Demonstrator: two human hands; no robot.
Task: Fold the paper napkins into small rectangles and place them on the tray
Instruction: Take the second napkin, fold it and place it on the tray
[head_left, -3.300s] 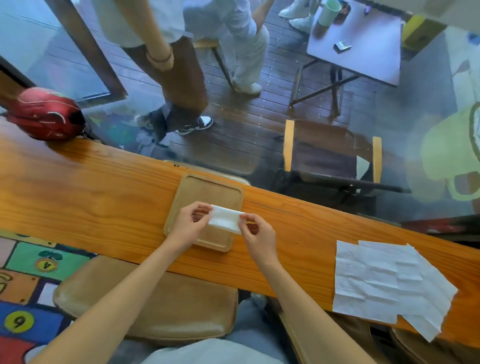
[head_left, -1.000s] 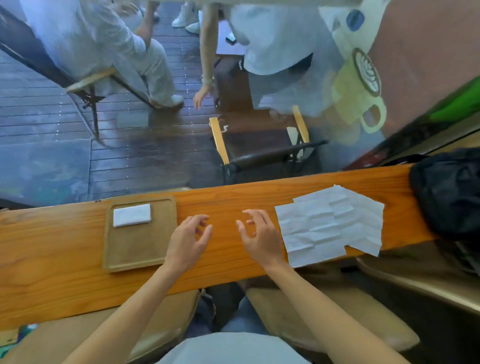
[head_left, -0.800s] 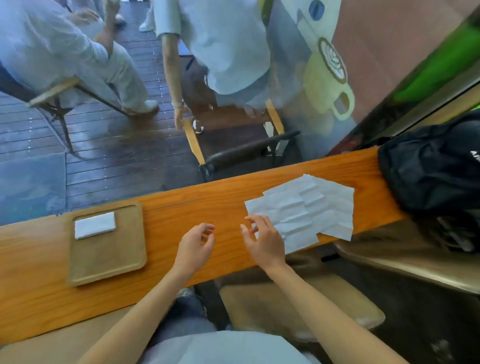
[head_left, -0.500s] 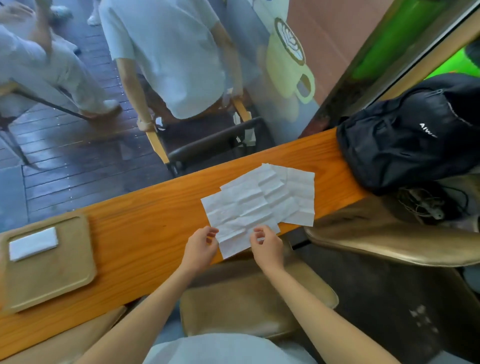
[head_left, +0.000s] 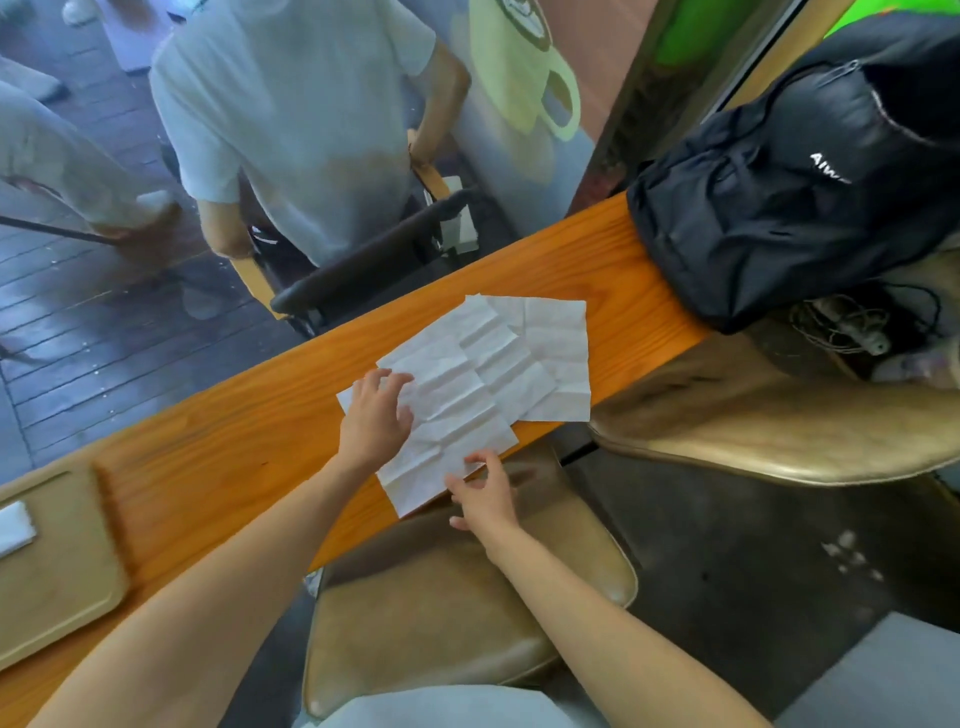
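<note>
A loose pile of unfolded white paper napkins (head_left: 483, 374) lies on the wooden counter (head_left: 244, 441), overlapping one another. My left hand (head_left: 376, 415) rests flat on the pile's left side, fingers spread. My right hand (head_left: 485, 493) is at the near edge of the top napkin, thumb and forefinger at its lower corner where it overhangs the counter. At the far left sits the tan tray (head_left: 57, 566), with one folded napkin (head_left: 14, 527) lying on it, partly cut off by the frame edge.
A black backpack (head_left: 795, 187) lies on the counter's right end. Tan stools (head_left: 447, 603) stand below the counter edge. Behind the glass pane, a person in a white shirt (head_left: 296, 119) stands by a chair.
The view has swung right, away from the tray. Both hands moved from bare counter onto the napkin pile; the left now lies flat on it and the right reaches its near corner.
</note>
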